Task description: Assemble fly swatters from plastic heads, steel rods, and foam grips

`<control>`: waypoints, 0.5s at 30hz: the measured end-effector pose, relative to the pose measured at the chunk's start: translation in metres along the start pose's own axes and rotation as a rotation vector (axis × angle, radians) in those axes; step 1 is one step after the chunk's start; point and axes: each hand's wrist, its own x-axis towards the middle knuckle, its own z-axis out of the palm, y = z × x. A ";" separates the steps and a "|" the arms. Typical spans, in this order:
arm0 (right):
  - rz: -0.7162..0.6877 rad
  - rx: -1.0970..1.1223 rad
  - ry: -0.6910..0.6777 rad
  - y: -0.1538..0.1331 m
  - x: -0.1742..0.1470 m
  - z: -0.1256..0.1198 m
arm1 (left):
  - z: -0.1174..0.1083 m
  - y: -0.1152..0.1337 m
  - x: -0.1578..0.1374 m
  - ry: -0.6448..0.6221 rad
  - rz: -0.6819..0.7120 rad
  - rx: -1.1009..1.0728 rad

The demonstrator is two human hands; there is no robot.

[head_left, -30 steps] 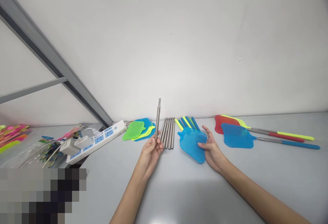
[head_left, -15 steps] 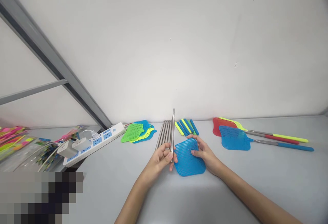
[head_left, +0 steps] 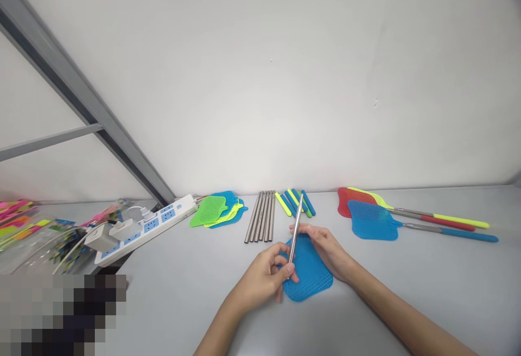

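Note:
My left hand (head_left: 264, 277) is closed on a metal rod (head_left: 297, 220), pinched near its lower end. The rod tilts up and to the right, crossing in front of a blue fly swatter head (head_left: 311, 274). That perforated head is in my right hand (head_left: 329, 250), gripped at its far edge with the fingers wrapped over it. The head's neck is hidden by the fingers and the rod. Just beyond my hands lie several more metal rods (head_left: 260, 217) side by side, and several blue, yellow and green handle grips (head_left: 296, 202).
Loose green, yellow and blue swatter heads (head_left: 208, 211) are stacked at left of the rods. Three complete fly swatters (head_left: 374, 220) lie on the right. A power strip (head_left: 166, 216) with plugs and some bagged goods (head_left: 32, 236) occupy the left. A wall (head_left: 277, 101) rises behind.
My left hand has moved right and nearer to me, with the rod now tilted over the blue head. The head has turned slightly and come nearer; my right fingers have shifted on it.

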 end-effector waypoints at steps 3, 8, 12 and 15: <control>0.056 -0.049 -0.021 0.001 -0.001 -0.001 | 0.003 -0.002 -0.001 -0.021 -0.016 0.059; 0.126 0.018 -0.013 0.003 0.001 -0.003 | -0.001 0.003 -0.003 0.025 -0.026 0.148; 0.097 0.039 0.021 0.001 0.003 -0.004 | -0.007 0.005 -0.001 0.120 0.014 0.210; 0.125 0.081 0.005 0.000 0.003 -0.005 | -0.007 0.002 0.002 0.209 0.063 0.304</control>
